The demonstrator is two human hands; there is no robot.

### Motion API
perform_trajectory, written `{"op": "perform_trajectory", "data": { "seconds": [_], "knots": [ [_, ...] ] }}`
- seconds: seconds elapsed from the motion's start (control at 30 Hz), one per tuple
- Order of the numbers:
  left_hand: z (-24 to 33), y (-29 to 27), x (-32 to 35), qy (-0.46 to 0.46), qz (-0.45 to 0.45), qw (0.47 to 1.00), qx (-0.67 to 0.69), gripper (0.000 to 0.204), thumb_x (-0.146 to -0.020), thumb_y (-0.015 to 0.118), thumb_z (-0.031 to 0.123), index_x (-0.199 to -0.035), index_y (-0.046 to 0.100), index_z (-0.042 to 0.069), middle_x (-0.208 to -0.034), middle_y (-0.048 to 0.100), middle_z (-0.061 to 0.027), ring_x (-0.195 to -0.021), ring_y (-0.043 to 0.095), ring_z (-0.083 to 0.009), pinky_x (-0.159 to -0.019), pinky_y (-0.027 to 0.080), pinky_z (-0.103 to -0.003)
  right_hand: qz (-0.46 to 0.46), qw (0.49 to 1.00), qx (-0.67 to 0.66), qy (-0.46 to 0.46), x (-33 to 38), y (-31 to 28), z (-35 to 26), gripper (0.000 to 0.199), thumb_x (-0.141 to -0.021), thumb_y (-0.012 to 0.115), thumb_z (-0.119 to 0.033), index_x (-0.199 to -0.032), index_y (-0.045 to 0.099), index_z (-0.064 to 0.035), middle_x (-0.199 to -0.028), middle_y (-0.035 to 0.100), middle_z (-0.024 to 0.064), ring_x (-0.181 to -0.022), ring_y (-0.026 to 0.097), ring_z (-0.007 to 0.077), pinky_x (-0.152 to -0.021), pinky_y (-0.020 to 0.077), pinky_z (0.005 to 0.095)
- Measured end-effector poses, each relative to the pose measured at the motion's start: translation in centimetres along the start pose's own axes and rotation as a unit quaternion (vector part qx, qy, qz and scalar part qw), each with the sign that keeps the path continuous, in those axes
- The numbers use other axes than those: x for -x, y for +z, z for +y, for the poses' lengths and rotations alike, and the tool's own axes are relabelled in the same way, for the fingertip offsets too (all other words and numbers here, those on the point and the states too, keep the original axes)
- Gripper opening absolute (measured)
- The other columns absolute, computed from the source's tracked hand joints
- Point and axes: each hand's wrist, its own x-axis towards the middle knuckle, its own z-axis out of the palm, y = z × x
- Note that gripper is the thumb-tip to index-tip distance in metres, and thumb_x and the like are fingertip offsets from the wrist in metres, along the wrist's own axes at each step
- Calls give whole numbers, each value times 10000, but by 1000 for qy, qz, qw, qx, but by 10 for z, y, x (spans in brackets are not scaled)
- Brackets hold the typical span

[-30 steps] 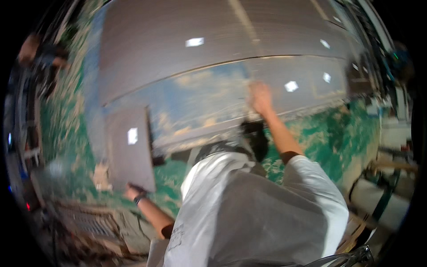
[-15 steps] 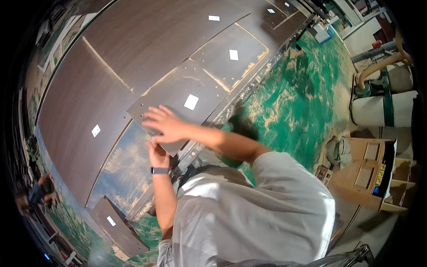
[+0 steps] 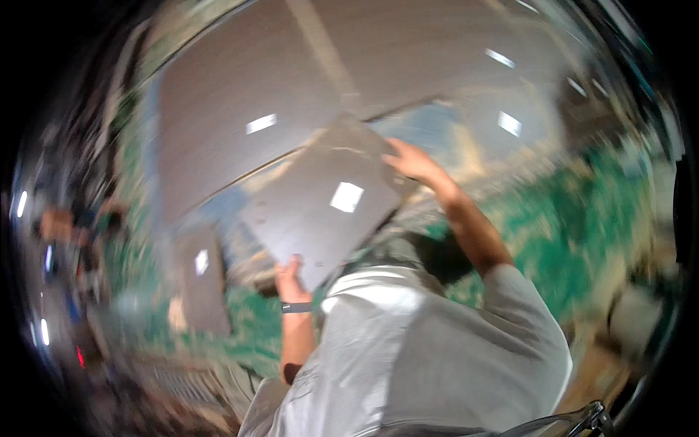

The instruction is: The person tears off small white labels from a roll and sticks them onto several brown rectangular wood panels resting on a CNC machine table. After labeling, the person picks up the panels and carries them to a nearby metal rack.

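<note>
A dark brown rectangular board (image 3: 309, 193) with a white label and small holes lies tilted across the front of the worktable, held between my hands. My left hand (image 3: 290, 280), with a dark band at the wrist, grips its near left corner, the thumb on top and the other fingers hidden beneath. At the board's far right edge is my right hand (image 3: 411, 160), its fingers curled over the rim. Motion blurs the picture.
Large brown panels (image 3: 211, 138) with white labels cover the far side of the blue-topped table (image 3: 429, 124). A smaller labelled board (image 3: 204, 284) juts out at the left. Sawdust lies on the green floor (image 3: 539, 218). White bags (image 3: 633, 317) stand at the right.
The board has been pulled from among the other panels toward my body and turned. My right hand moved to its far right edge, my left to its near corner. My view swung left.
</note>
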Motion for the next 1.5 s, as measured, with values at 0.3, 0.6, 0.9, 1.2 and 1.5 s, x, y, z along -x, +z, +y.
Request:
{"op": "perform_trajectory", "data": {
  "seconds": [0.3,0.6,0.9,1.2,1.5],
  "knots": [
    [9,-187,97,255,296,916,94,441,-825,591,-19,-1246,461,-9,-1143,578,-113,-976,572,-198,-843,462,-320,-175,983,-12,-44,-26,222,-255,591,-790,630,-359,-1304,497,-99,-1213,568,191,-1102,562,290,-918,445,378],
    [74,-323,3,124,500,857,-15,803,-797,710,168,-1404,231,-48,-1395,379,-199,-1239,426,-291,-1009,382,-377,-54,930,175,-320,-65,361,-343,502,-760,606,-369,-1188,576,-108,-1181,559,151,-1152,482,337,-957,396,468],
    [45,-414,-78,3,405,907,-113,708,-782,703,373,-1285,446,-54,-1260,523,-182,-1065,536,-298,-918,440,-411,4,966,146,-214,12,209,-94,419,-796,625,-224,-1184,569,-77,-1259,482,170,-1219,391,351,-985,345,486],
    [44,-177,-81,311,363,780,-404,427,-881,584,236,-1243,522,16,-1266,506,-229,-1120,518,-350,-928,439,-468,352,879,295,126,71,-37,173,520,-793,624,-221,-1271,468,-88,-1236,455,168,-1201,395,314,-1007,295,439],
    [-146,318,-98,-18,-316,865,-391,435,-891,602,233,-1266,488,45,-1211,548,-104,-1080,535,-210,-914,420,-360,288,903,317,2,96,-163,189,890,-583,763,-361,-1375,399,-181,-1426,323,161,-1377,213,336,-1117,100,554]
  ]
}}
